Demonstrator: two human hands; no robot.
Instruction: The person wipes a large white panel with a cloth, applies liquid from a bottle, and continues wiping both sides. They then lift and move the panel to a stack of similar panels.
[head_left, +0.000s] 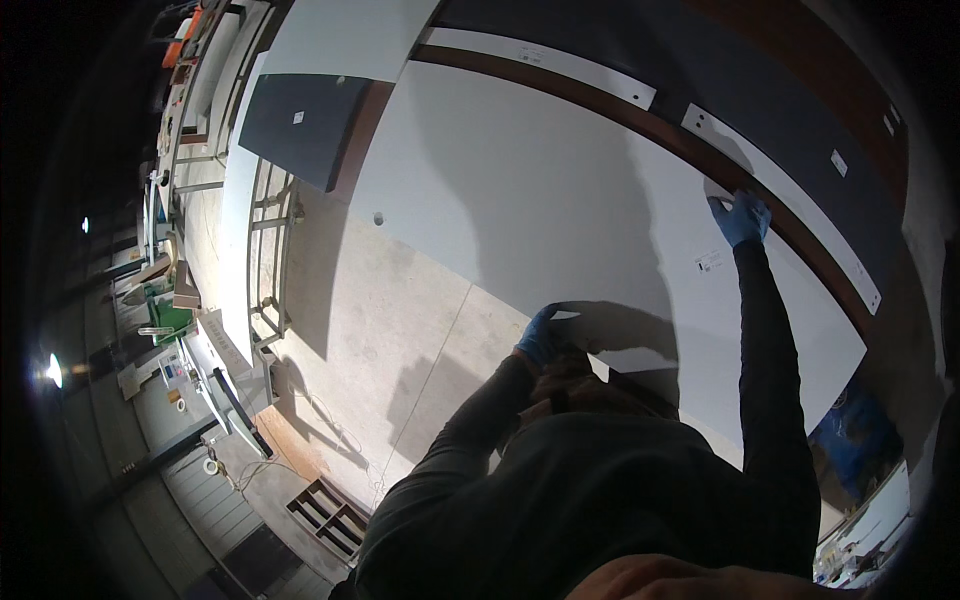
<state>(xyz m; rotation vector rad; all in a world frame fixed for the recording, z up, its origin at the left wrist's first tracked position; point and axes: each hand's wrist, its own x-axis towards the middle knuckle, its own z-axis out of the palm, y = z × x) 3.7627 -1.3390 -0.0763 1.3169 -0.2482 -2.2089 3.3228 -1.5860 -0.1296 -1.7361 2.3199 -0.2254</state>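
White panel [560, 170], near edge met by left hand [538, 337], far edge by right hand [744, 218], grip closure indeterminable

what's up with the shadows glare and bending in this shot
Head view: a broad shadow crosses the white panel, another lies beside the left hand; a light glares at far left; the panel's far edge bows; the left corners go black.

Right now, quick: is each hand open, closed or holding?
Left hand: at the white panel's near edge; grip cannot be told.
Right hand: by its far edge; grip cannot be told.
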